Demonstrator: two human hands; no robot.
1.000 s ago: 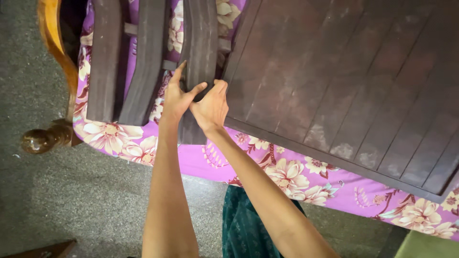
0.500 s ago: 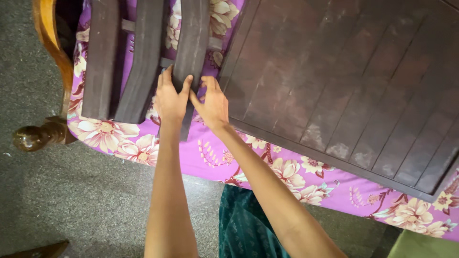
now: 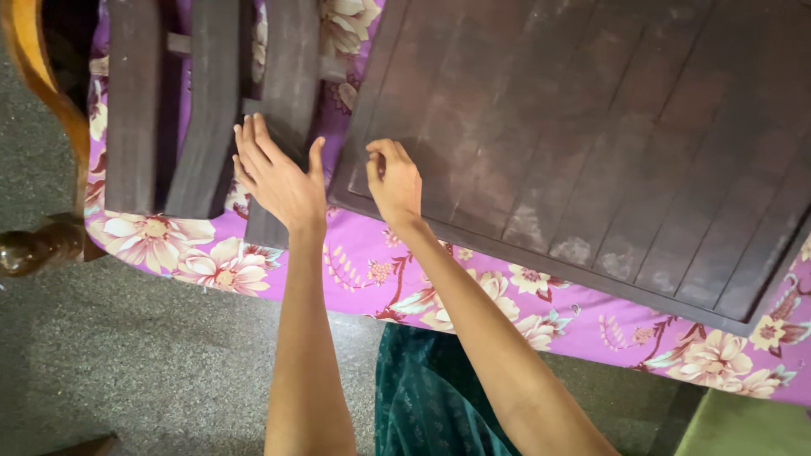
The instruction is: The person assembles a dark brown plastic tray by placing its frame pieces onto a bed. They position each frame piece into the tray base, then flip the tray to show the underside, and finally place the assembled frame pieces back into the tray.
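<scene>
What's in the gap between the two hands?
In the head view, between the left hand and the right hand shows a strip of purple flowered cloth, then the near corner edge of the big dark slatted wooden panel.

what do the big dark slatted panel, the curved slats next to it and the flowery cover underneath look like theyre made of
Slatted panel: looks like wood, dark brown matt finish with pale worn or dusty patches; grooves run between the boards. The right hand rests on its corner.
Curved slats: apparently the same dark wood, dull surface; the left hand lies on one.
Flowery cover: soft woven cloth, purple with printed flowers, draping over the edge.
</scene>
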